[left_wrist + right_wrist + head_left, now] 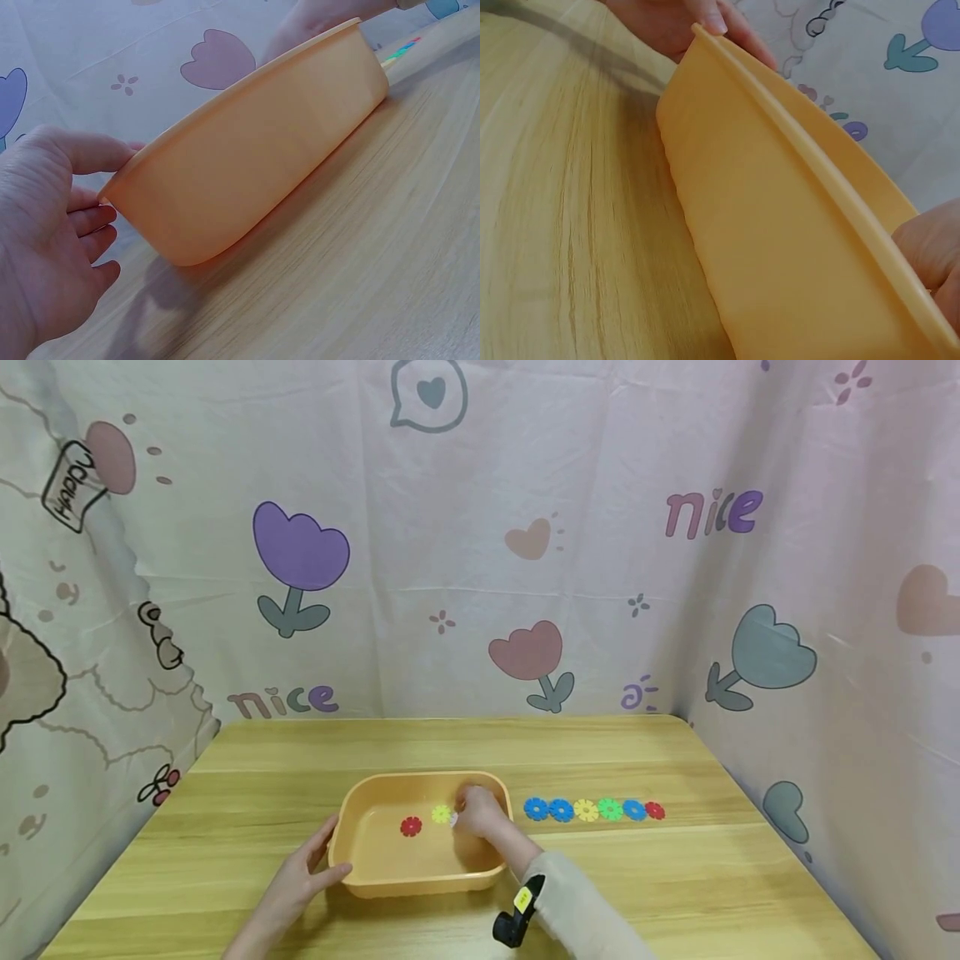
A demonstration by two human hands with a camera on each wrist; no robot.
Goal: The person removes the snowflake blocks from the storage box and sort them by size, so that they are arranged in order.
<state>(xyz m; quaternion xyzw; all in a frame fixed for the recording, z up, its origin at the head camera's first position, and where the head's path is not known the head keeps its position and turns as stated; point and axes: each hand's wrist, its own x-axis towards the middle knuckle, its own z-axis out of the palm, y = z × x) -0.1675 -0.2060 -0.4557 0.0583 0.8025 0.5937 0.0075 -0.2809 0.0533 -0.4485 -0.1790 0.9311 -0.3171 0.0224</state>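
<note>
A yellow-orange plastic basin (405, 887) stands on the table. My left hand (295, 874) grips its left end, thumb over the rim; in the left wrist view that hand (64, 217) has its other fingers outside the wall. My right hand (480, 814) reaches down inside the basin's right part. Its fingertips are hidden, and in the right wrist view the rim covers much of this hand (934, 251). Beside its fingers lies a pale disc (453, 819). A yellow-green notched plastic disc (441, 814) and a red one (410, 827) lie on the basin's floor.
Right of the basin, several notched discs form a row on the wooden table (660, 877): blue (536, 809), blue (561, 811), yellow (587, 811), green (611, 809), blue (634, 810) and red (655, 811). A patterned curtain (450, 560) hangs behind the table.
</note>
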